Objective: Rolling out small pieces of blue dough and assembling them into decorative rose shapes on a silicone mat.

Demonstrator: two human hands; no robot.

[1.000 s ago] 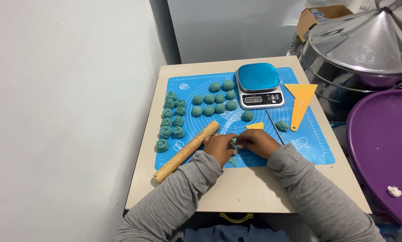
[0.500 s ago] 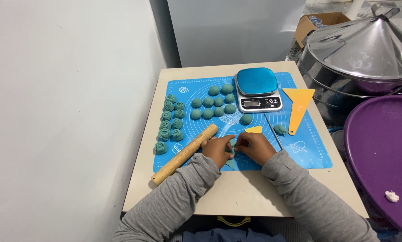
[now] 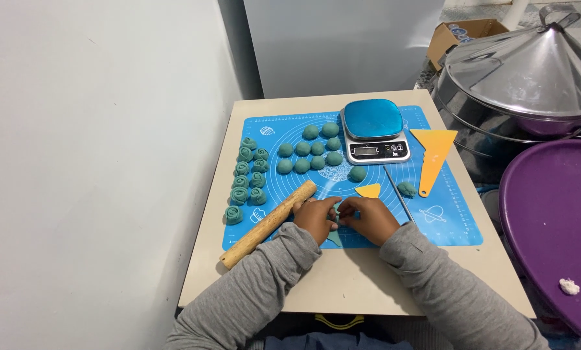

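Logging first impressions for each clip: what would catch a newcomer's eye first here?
Probably the bright blue mat covering the small table, dotted with teal dough balls beside a scale and a column of shaped teal rosettes on its left edge. At the near edge, the left hand and right hand pinch a teal dough piece, a wooden rolling pin beside them. A big steel conical lid looms at right.

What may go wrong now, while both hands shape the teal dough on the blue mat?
The wooden rolling pin lies against the left hand, its end near the table edge; a nudge might roll it off. The thin metal rod beside the right hand might get knocked toward the loose dough ball.
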